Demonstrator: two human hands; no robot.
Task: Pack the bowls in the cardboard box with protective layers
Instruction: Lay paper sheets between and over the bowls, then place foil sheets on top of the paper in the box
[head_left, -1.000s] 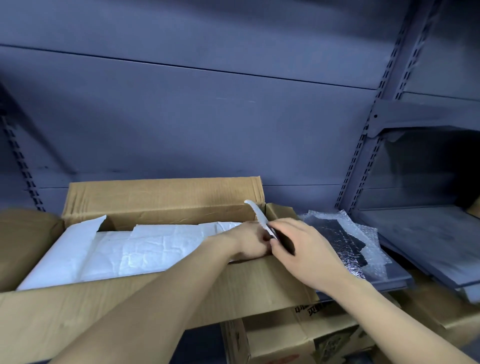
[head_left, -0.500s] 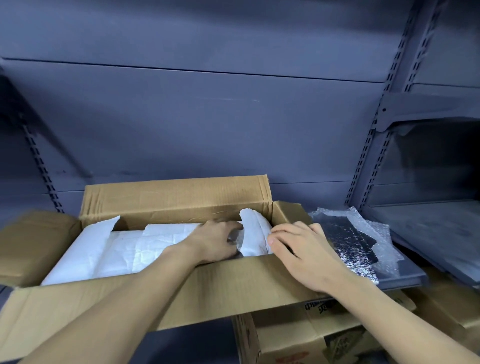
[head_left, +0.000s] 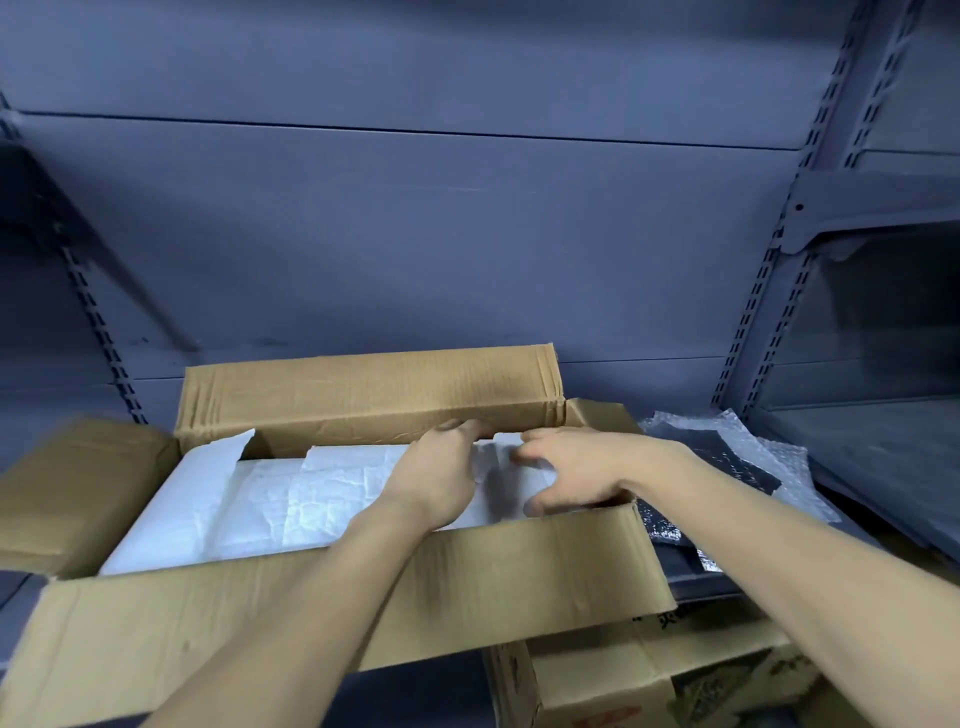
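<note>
the left hand (head_left: 436, 475) is pressing on the white foam sheet (head_left: 291, 501), its blurred fingertips perhaps pinching a fold; i cannot tell. the right hand (head_left: 582, 470) is resting spread-fingered, gripping nothing, on the same sheet, which is lying inside the cardboard box (head_left: 363, 395).

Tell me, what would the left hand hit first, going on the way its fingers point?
Probably the upright brown cardboard back flap; fingertips of the left hand seem nearly against it.

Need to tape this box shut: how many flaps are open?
4: left flap, far flap, right flap, near flap. None seems hidden.
</note>
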